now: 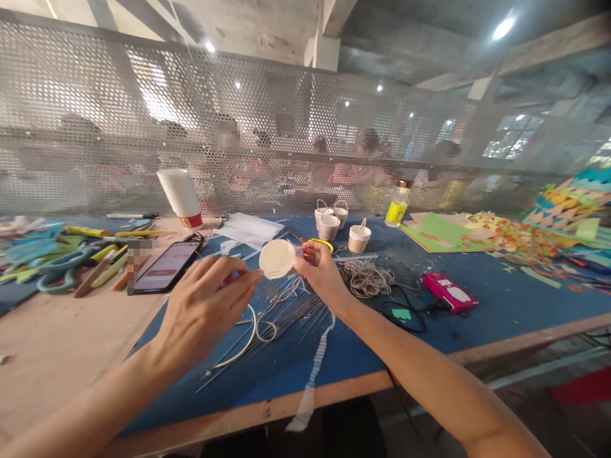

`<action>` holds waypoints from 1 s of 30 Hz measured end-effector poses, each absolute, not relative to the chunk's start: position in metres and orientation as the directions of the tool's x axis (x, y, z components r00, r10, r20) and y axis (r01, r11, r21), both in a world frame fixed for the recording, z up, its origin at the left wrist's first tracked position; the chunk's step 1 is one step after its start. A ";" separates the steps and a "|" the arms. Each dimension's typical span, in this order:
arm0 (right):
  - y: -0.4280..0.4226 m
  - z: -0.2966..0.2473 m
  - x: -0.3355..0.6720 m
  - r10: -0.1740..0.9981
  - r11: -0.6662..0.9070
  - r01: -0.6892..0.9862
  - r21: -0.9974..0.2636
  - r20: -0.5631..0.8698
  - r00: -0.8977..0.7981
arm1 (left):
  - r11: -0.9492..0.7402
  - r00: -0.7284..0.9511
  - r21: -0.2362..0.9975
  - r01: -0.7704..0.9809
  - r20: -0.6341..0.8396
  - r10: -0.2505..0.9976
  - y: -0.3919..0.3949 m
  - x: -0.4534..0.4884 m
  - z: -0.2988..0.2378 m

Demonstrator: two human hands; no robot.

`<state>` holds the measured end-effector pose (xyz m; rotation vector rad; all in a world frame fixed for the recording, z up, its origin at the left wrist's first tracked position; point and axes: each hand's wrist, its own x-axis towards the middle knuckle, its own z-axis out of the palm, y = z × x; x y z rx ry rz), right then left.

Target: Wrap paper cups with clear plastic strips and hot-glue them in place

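Note:
A small round cream-coloured piece [277, 258], with its flat face toward me, is held up over the table. It could be a disc or a cup's base; its depth is hidden. My right hand [319, 270] grips its right edge between thumb and fingers. At the lower left edge, the fingertips of my left hand [210, 299] are pinched together. A thin whitish crinkled strip [319, 356] hangs below my right wrist, over the table's front edge; its upper end is hidden. Under the hands lie thin grey wires [286, 318] and a white loop of cord [251, 337].
Small cups with handles [329, 226] stand behind the hands, near yellow-handled scissors [323, 244] and coiled cord [367, 278]. A phone [167, 267], stacked paper cups [180, 194] and teal scissors [64, 267] are left. Rightward are a pink box [449, 292], bottle [397, 205] and green paper [443, 230].

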<state>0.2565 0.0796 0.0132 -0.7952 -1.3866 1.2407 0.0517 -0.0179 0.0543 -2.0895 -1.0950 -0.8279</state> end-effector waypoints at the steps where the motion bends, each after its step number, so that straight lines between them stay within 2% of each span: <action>1: 0.080 0.013 0.257 0.937 0.243 -0.164 -0.956 0.275 -0.215 | -0.444 0.496 -0.295 0.846 0.742 0.451 -0.019 0.052 0.056; 4: 0.080 0.012 0.257 0.936 0.263 -0.143 -0.954 0.288 -0.201 | -0.427 0.590 -0.416 0.803 0.657 0.469 -0.021 0.056 0.059; 8: 0.078 0.014 0.257 0.938 0.270 -0.111 -0.956 0.287 -0.192 | -0.416 0.610 -0.449 0.791 0.623 0.490 -0.021 0.062 0.058; 15: 0.073 0.018 0.256 0.941 0.274 -0.098 -0.957 0.287 -0.180 | -0.511 0.580 -0.326 0.795 0.655 0.485 -0.015 0.067 0.050; 19: 0.071 0.018 0.255 0.941 0.264 -0.100 -0.959 0.279 -0.193 | -0.506 0.533 -0.266 0.820 0.675 0.510 -0.011 0.067 0.045; 30: 0.072 0.016 0.254 0.943 0.257 -0.081 -0.963 0.268 -0.199 | -0.483 0.497 -0.235 0.844 0.684 0.535 -0.009 0.071 0.043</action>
